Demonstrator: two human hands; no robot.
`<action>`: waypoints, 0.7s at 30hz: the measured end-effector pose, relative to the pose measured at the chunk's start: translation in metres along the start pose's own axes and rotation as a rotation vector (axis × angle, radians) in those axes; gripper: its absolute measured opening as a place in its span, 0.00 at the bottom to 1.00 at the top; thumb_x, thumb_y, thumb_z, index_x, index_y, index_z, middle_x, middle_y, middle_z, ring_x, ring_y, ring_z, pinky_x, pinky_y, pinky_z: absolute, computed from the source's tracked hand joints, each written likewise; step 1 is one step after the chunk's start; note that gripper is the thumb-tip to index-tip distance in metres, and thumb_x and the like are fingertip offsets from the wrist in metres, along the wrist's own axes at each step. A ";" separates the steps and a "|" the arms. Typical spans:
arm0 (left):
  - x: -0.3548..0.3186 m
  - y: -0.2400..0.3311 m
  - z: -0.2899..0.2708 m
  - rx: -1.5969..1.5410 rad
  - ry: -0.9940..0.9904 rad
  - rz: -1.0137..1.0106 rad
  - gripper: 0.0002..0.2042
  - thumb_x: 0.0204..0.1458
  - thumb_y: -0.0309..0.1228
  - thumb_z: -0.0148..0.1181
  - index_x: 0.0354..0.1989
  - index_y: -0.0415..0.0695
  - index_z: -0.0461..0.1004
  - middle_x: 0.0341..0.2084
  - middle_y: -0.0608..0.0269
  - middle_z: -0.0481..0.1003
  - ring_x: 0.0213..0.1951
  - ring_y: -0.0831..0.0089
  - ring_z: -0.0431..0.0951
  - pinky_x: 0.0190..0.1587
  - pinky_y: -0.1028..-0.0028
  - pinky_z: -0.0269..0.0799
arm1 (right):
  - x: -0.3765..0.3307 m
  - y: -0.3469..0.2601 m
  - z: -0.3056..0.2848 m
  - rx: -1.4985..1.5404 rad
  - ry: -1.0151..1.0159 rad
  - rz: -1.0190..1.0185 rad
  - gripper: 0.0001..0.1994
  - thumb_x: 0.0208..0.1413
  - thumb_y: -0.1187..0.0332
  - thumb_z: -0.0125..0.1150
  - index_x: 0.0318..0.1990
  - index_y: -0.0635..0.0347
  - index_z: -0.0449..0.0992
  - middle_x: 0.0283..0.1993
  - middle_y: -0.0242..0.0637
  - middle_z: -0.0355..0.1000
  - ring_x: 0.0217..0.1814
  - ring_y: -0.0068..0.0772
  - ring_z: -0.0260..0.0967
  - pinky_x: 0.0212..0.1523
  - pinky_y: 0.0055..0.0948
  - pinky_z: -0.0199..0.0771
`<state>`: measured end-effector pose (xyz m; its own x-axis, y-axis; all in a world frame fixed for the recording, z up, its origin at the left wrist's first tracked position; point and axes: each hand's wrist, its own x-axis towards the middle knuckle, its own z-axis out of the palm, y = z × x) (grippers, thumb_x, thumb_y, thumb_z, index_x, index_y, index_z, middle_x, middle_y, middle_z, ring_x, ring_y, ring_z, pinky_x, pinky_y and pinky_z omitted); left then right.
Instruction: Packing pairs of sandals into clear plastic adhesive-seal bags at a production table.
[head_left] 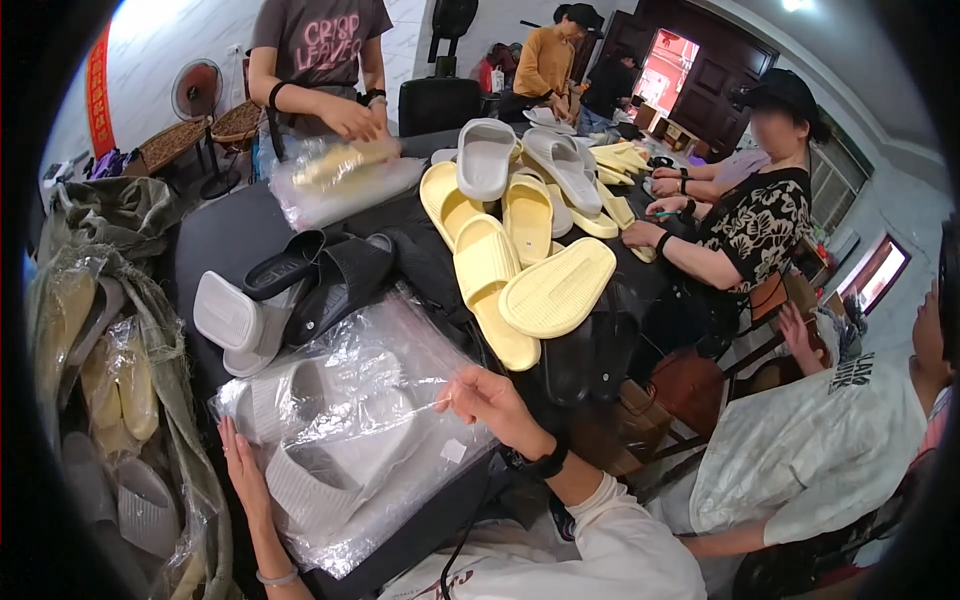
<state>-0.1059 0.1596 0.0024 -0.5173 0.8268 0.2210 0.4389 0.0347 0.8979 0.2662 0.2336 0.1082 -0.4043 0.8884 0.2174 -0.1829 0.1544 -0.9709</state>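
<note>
In front of me a pair of light grey slide slippers [315, 485] lies inside a clear plastic bag [385, 520], on top of a stack of clear bags. My right hand [490, 405] pinches the bag's film at its right edge. My left hand [240, 462] rests against the left side of the bag beside the slippers, its fingers stretched out. Just beyond are black slides [345, 275] and a pair of grey slides [245, 320]. Yellow slides [490, 290] are piled past my right hand, with grey slides [487, 160] among them.
A woven sack [190, 440] of bagged slippers stands at my left. Across the dark table [215, 235], a person [325, 60] handles a bagged yellow pair. Another person [760, 200] works at the right; one in a white shirt [800, 450] is close by. A fan [197, 100] stands behind.
</note>
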 end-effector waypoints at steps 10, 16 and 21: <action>-0.007 0.020 0.001 0.078 -0.128 0.029 0.20 0.62 0.34 0.39 0.59 0.36 0.61 0.63 0.55 0.57 0.67 0.64 0.47 0.66 0.69 0.40 | -0.016 0.053 -0.019 -0.201 0.249 0.208 0.22 0.60 0.63 0.49 0.13 0.62 0.66 0.22 0.30 0.71 0.25 0.16 0.62 0.25 0.18 0.57; -0.007 0.009 0.000 0.105 -0.118 0.053 0.20 0.62 0.33 0.40 0.59 0.36 0.61 0.62 0.54 0.57 0.67 0.64 0.48 0.66 0.69 0.41 | -0.021 0.062 -0.025 -0.082 0.217 0.295 0.22 0.61 0.57 0.44 0.18 0.60 0.70 0.24 0.33 0.73 0.22 0.14 0.57 0.25 0.17 0.55; -0.005 0.017 0.006 0.161 -0.136 0.059 0.20 0.62 0.33 0.40 0.59 0.36 0.61 0.62 0.54 0.57 0.67 0.63 0.49 0.65 0.68 0.41 | -0.020 0.076 -0.034 -0.003 0.154 0.389 0.30 0.64 0.47 0.32 0.29 0.60 0.77 0.28 0.29 0.74 0.21 0.13 0.55 0.24 0.15 0.57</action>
<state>-0.0911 0.1595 0.0143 -0.3882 0.8978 0.2078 0.5825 0.0643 0.8103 0.2908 0.2417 0.0264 -0.3042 0.9349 -0.1826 -0.0405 -0.2042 -0.9781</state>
